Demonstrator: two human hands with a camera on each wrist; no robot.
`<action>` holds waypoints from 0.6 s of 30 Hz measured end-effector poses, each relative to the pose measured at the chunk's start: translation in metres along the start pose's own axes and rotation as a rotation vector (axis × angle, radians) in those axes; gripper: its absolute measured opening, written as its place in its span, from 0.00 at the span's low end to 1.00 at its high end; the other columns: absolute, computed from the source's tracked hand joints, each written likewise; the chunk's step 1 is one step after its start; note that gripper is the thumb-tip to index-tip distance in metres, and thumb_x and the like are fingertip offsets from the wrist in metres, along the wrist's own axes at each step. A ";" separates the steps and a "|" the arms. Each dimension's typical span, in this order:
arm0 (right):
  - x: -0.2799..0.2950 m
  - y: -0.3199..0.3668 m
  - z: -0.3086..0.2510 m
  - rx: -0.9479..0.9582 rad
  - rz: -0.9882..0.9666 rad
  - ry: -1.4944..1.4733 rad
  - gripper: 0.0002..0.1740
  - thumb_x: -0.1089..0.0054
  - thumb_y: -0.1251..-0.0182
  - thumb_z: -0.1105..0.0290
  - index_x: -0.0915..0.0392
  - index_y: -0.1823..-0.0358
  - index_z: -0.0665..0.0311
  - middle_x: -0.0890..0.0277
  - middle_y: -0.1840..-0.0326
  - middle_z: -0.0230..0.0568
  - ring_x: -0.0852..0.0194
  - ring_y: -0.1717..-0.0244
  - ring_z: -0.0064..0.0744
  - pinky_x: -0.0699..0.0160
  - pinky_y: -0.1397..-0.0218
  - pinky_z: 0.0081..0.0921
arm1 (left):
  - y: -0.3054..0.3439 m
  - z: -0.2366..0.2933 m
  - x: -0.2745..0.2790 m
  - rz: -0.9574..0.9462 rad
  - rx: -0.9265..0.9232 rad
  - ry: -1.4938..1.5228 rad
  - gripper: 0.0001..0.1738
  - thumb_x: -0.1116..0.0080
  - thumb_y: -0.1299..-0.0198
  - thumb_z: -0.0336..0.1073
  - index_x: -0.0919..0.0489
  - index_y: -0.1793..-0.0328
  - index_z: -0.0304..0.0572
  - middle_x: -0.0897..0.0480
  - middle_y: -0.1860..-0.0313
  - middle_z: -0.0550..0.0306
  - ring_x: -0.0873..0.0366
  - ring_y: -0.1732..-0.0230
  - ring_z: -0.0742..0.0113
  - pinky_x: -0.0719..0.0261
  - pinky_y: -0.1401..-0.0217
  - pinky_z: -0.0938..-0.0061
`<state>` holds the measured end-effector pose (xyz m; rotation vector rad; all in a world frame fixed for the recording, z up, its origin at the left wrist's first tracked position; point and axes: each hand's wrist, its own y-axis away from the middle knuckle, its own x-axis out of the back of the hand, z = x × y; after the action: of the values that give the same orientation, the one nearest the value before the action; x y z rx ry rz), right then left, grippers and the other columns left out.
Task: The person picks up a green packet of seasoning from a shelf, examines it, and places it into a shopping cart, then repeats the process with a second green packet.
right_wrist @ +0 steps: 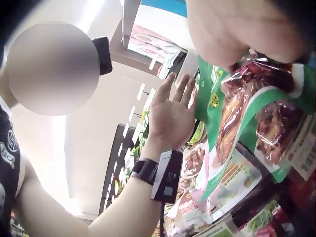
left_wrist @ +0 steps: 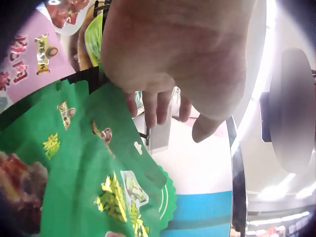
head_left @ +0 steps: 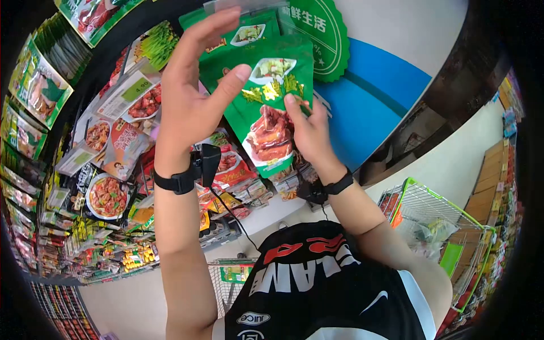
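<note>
My right hand (head_left: 310,127) grips the right edge of a green food bag (head_left: 266,107) printed with dark red meat, its thumb lying on the front. Behind it another green bag (head_left: 247,34) shows at the top of the head view. My left hand (head_left: 192,96) is raised left of the bag, fingers extended and thumb apart, holding nothing. The left wrist view shows that hand (left_wrist: 173,64) above the green bags (left_wrist: 113,163). In the right wrist view, the left palm (right_wrist: 170,118) faces the camera beside the held bag (right_wrist: 232,123).
Shelves of packaged food (head_left: 107,195) with price tags (head_left: 136,88) fill the left side. A round green sign (head_left: 323,34) and a blue-striped panel (head_left: 368,85) stand behind the bags. A shopping cart (head_left: 447,209) holding goods is at lower right; part of another (head_left: 226,283) shows below.
</note>
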<state>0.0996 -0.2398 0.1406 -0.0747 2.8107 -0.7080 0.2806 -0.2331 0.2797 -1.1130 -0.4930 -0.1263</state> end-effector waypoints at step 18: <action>-0.016 -0.040 0.001 -0.111 0.053 -0.279 0.17 0.44 0.19 0.63 0.20 0.42 0.69 0.16 0.48 0.35 0.23 0.48 0.19 0.24 0.44 0.24 | -0.005 -0.008 0.009 -0.093 -0.181 -0.348 0.23 0.31 0.43 0.32 0.17 0.38 0.42 0.22 0.28 0.44 0.28 0.24 0.48 0.35 0.21 0.55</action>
<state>0.1151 -0.2739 0.1626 -0.1088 2.5719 -0.4877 0.2893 -0.2413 0.2844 -1.2970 -0.8578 -0.0581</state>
